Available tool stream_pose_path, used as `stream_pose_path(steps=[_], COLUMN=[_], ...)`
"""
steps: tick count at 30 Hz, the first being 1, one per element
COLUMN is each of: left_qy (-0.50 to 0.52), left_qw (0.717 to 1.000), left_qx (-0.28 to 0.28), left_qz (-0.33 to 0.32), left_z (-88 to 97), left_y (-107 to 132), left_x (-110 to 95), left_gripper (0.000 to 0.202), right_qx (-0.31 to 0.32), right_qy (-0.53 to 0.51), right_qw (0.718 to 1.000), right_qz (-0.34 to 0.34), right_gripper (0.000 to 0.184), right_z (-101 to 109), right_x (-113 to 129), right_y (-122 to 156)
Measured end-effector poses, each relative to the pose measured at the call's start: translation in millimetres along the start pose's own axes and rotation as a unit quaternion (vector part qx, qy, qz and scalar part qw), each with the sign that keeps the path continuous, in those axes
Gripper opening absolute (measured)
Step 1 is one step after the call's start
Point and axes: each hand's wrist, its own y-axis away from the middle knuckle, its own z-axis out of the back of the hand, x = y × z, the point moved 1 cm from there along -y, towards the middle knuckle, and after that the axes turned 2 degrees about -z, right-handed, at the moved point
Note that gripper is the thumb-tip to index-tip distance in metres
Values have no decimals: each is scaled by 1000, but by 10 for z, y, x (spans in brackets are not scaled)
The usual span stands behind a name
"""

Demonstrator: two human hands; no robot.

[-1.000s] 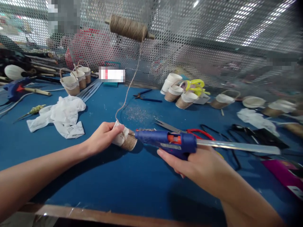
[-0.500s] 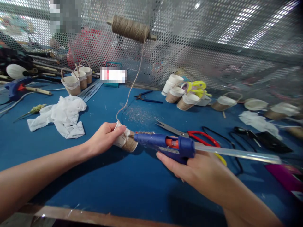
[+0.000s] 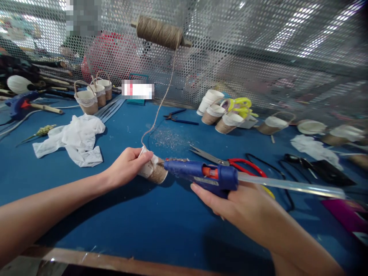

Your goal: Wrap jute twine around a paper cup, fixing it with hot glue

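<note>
My left hand (image 3: 130, 165) is closed around a small paper cup (image 3: 157, 174) lying tilted over the table, its lower part wound with brown twine. A strand of twine (image 3: 159, 111) runs from the cup up to a spool (image 3: 159, 32) in front of the mesh. In my right hand (image 3: 230, 203) is a blue hot glue gun (image 3: 198, 174), with a long clear glue stick (image 3: 290, 185) sticking out of its back. The gun's nozzle points left and is at the cup's side; whether it touches I cannot tell. Fingers on the gun's handle are partly hidden.
Red-handled scissors (image 3: 211, 155) lie behind the glue gun, and blue pliers (image 3: 181, 117) farther back. White lace cloth (image 3: 76, 140) is at the left. Twine-wrapped cups (image 3: 89, 102) stand back left, others (image 3: 228, 123) at the right. A second glue gun (image 3: 23, 105) rests far left.
Both hands keep their holds. The glue gun and the cup stay in almost the same place; the whole view has shifted slightly.
</note>
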Motion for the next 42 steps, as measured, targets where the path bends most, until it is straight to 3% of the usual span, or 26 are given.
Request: stream_pose_path(steps=[16,23,30,42], left_qy=[10,-1,-2,23], left_qw=[1000,1000,1000,1000], left_qx=[21,11,25,13], left_qz=[-7,-10,-7,-2], left_z=[-5,-9,-2,-18], left_y=[21,20,30,30], left_x=[-3,-10,-5,-26], left_gripper=[36,36,38,33], right_qx=[-6,29,15,-1], right_qy=[8,3,-16,28], right_qw=[1000,999,999,999], right_qz=[-1,13,-36,22], right_gripper=[30,27,31,42], right_z=[53,114,55,7], right_x=[53,46,66,41], right_y=[0,-19,26,86])
